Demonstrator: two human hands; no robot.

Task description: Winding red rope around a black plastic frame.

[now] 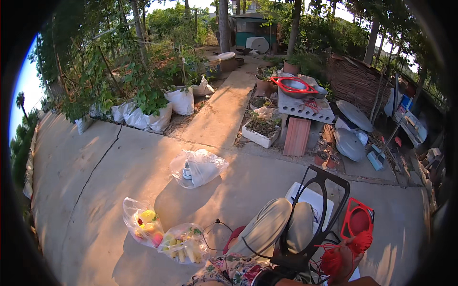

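Observation:
At the lower right, my right hand (344, 268) is closed around a bundle of red cord (331, 263), and more red strands bulge out above the fingers. My left hand (287, 282) shows only as a sliver at the bottom edge, beyond a dark wristband; its fingers cannot be made out. A black folding cart frame (320, 195) stands upright by my knees, with a thin black cord looping across my trousers. Just beyond the red cord, a red plastic frame (358, 217) lies on the concrete. Behind the cart frame is a white flat panel or box (312, 202).
Three clear plastic bags lie ahead and left: one with a roll (198, 169), one with colourful fruit (142, 221), one with yellowish pieces (183, 244). Farther off are a slab table (305, 108) bearing basins, a white planter (260, 133), grey lids (349, 144) and white sacks (180, 101).

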